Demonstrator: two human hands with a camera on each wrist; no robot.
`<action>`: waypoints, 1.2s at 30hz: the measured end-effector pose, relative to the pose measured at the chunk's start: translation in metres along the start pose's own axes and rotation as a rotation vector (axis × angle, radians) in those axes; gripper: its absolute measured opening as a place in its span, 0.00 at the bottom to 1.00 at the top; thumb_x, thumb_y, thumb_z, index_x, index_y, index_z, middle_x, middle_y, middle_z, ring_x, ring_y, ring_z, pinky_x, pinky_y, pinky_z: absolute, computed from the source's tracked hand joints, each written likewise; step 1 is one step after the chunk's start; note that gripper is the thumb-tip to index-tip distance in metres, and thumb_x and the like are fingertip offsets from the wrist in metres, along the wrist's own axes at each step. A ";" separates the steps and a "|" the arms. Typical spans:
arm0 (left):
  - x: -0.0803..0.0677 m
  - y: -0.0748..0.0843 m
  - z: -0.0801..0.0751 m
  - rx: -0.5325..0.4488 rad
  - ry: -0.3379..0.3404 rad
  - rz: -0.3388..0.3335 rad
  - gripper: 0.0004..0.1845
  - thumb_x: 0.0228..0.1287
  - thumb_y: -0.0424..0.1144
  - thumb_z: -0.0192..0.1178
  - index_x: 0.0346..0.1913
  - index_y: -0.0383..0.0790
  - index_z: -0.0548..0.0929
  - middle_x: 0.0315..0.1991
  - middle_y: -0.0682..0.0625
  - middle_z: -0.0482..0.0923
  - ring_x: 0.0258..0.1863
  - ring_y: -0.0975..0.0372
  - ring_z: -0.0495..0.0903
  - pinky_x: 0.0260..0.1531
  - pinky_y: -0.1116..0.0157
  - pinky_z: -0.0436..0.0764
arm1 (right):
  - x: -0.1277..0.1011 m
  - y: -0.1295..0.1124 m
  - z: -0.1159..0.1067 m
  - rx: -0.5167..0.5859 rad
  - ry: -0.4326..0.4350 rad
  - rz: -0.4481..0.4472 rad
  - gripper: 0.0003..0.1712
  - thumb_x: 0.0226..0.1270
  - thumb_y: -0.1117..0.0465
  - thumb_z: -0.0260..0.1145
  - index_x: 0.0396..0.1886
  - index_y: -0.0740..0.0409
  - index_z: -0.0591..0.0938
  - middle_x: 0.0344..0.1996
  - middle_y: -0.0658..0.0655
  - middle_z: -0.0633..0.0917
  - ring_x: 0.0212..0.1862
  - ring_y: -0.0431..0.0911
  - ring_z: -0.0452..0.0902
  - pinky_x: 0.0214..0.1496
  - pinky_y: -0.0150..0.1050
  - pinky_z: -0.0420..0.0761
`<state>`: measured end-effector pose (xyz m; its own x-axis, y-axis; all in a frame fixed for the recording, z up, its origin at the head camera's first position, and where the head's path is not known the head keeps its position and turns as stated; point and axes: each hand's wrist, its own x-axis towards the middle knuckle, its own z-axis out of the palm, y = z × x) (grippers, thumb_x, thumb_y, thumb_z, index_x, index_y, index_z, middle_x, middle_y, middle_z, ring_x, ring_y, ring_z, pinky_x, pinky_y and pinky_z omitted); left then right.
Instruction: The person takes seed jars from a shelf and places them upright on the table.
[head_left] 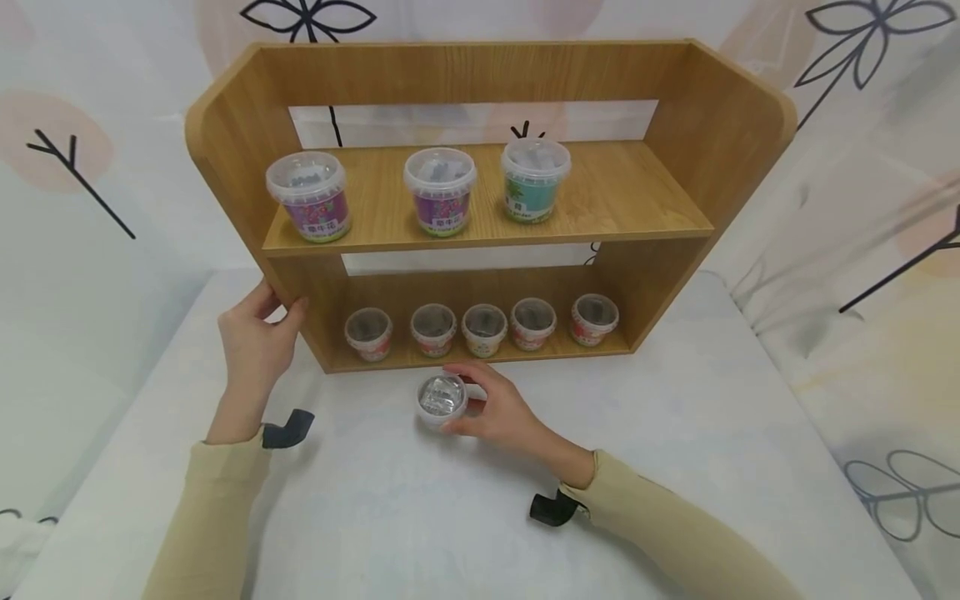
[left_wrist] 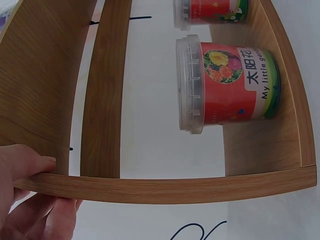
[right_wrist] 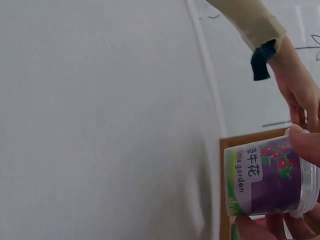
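Observation:
My right hand (head_left: 491,410) grips a small tub with a clear lid (head_left: 442,399) on the white table, just in front of the wooden shelf unit (head_left: 480,225). In the right wrist view the tub (right_wrist: 267,176) shows a purple label with red flowers, pinched between my fingers (right_wrist: 306,145). My left hand (head_left: 255,346) holds the shelf's left side panel; its thumb (left_wrist: 27,161) lies over the panel's edge (left_wrist: 165,186). Nearest that hand inside the shelf is a red-labelled tub (left_wrist: 227,85).
Several small tubs (head_left: 483,327) line the lower shelf. Three bigger tubs stand on the upper shelf: two purple (head_left: 309,197) (head_left: 441,190) and one teal (head_left: 534,179). A patterned white backdrop (head_left: 862,167) surrounds the white table (head_left: 675,450).

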<state>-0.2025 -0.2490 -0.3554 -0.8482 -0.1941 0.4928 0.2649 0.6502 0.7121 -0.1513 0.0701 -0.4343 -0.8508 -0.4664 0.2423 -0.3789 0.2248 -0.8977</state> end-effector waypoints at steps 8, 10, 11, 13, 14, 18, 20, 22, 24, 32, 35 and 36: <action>0.000 0.000 -0.002 0.007 0.011 -0.014 0.21 0.67 0.41 0.63 0.63 0.43 0.81 0.55 0.46 0.83 0.55 0.52 0.82 0.43 0.53 0.83 | 0.013 -0.002 0.026 -0.082 -0.032 -0.049 0.46 0.44 0.65 0.84 0.65 0.65 0.75 0.59 0.60 0.75 0.60 0.52 0.73 0.57 0.35 0.79; 0.001 0.000 -0.002 0.007 0.010 -0.024 0.21 0.67 0.41 0.63 0.63 0.44 0.81 0.55 0.46 0.83 0.56 0.52 0.82 0.43 0.54 0.83 | 0.016 -0.005 0.032 -0.071 -0.038 -0.047 0.45 0.44 0.65 0.84 0.65 0.65 0.75 0.59 0.60 0.75 0.60 0.51 0.72 0.58 0.35 0.79; 0.001 0.000 -0.002 0.008 0.010 -0.023 0.21 0.67 0.41 0.63 0.63 0.44 0.81 0.55 0.46 0.83 0.56 0.52 0.82 0.43 0.54 0.83 | 0.018 -0.007 0.035 -0.058 -0.043 -0.042 0.45 0.44 0.65 0.84 0.65 0.65 0.75 0.59 0.60 0.75 0.60 0.51 0.72 0.57 0.35 0.79; 0.002 0.000 -0.001 0.007 0.010 -0.022 0.21 0.68 0.41 0.63 0.63 0.44 0.81 0.55 0.46 0.83 0.56 0.52 0.82 0.43 0.54 0.83 | 0.020 -0.015 0.040 -0.026 -0.049 -0.025 0.44 0.46 0.66 0.83 0.65 0.65 0.74 0.59 0.61 0.74 0.60 0.52 0.72 0.57 0.36 0.79; 0.002 0.000 -0.001 0.008 0.010 -0.021 0.21 0.68 0.42 0.63 0.63 0.44 0.81 0.55 0.46 0.83 0.56 0.52 0.82 0.43 0.53 0.83 | 0.021 -0.016 0.042 -0.010 -0.052 -0.016 0.44 0.46 0.67 0.83 0.65 0.65 0.74 0.59 0.61 0.74 0.60 0.52 0.72 0.57 0.36 0.79; 0.002 0.001 0.000 0.004 0.010 -0.016 0.22 0.68 0.42 0.63 0.63 0.44 0.81 0.55 0.46 0.83 0.56 0.52 0.82 0.43 0.51 0.83 | 0.025 -0.020 0.051 0.035 -0.054 0.003 0.44 0.47 0.68 0.82 0.65 0.65 0.73 0.59 0.60 0.74 0.60 0.51 0.73 0.56 0.35 0.79; 0.002 0.001 0.000 0.000 0.011 -0.017 0.21 0.67 0.41 0.63 0.63 0.44 0.82 0.55 0.46 0.83 0.55 0.52 0.82 0.43 0.53 0.83 | 0.028 -0.016 0.056 0.038 -0.054 -0.002 0.44 0.46 0.68 0.83 0.65 0.64 0.73 0.59 0.59 0.74 0.60 0.50 0.73 0.56 0.33 0.79; 0.002 0.002 -0.001 0.001 0.012 -0.021 0.21 0.67 0.41 0.64 0.62 0.44 0.82 0.55 0.46 0.83 0.55 0.53 0.82 0.43 0.56 0.83 | 0.030 -0.016 0.059 0.036 -0.052 -0.012 0.45 0.45 0.67 0.83 0.65 0.64 0.74 0.59 0.59 0.75 0.59 0.49 0.73 0.55 0.31 0.79; 0.002 0.002 -0.001 0.002 0.013 -0.023 0.21 0.67 0.41 0.64 0.62 0.44 0.82 0.55 0.47 0.83 0.55 0.53 0.82 0.43 0.59 0.83 | 0.032 -0.016 0.062 0.032 -0.051 -0.017 0.45 0.44 0.67 0.84 0.64 0.64 0.74 0.58 0.58 0.75 0.59 0.48 0.73 0.55 0.30 0.79; 0.002 -0.001 0.000 0.006 0.005 -0.027 0.22 0.67 0.42 0.64 0.63 0.44 0.82 0.55 0.46 0.83 0.55 0.53 0.82 0.42 0.63 0.83 | 0.033 -0.009 0.073 -0.023 -0.043 -0.034 0.46 0.41 0.64 0.85 0.64 0.65 0.75 0.58 0.57 0.76 0.59 0.44 0.74 0.55 0.27 0.77; 0.002 -0.002 0.001 0.004 0.004 -0.023 0.22 0.67 0.42 0.64 0.63 0.44 0.82 0.55 0.46 0.83 0.55 0.52 0.82 0.42 0.63 0.83 | 0.033 -0.008 0.074 -0.044 -0.046 -0.025 0.47 0.41 0.64 0.85 0.64 0.65 0.74 0.57 0.57 0.76 0.59 0.44 0.73 0.55 0.27 0.77; 0.002 -0.002 0.001 0.004 0.002 -0.023 0.22 0.67 0.42 0.64 0.63 0.44 0.82 0.55 0.46 0.83 0.55 0.52 0.82 0.42 0.62 0.83 | 0.033 -0.009 0.074 -0.049 -0.049 -0.018 0.47 0.42 0.64 0.85 0.65 0.65 0.74 0.58 0.57 0.76 0.59 0.44 0.73 0.55 0.27 0.77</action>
<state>-0.2057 -0.2498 -0.3565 -0.8529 -0.2107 0.4777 0.2436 0.6486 0.7210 -0.1491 -0.0106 -0.4456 -0.8251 -0.5121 0.2388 -0.4122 0.2566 -0.8742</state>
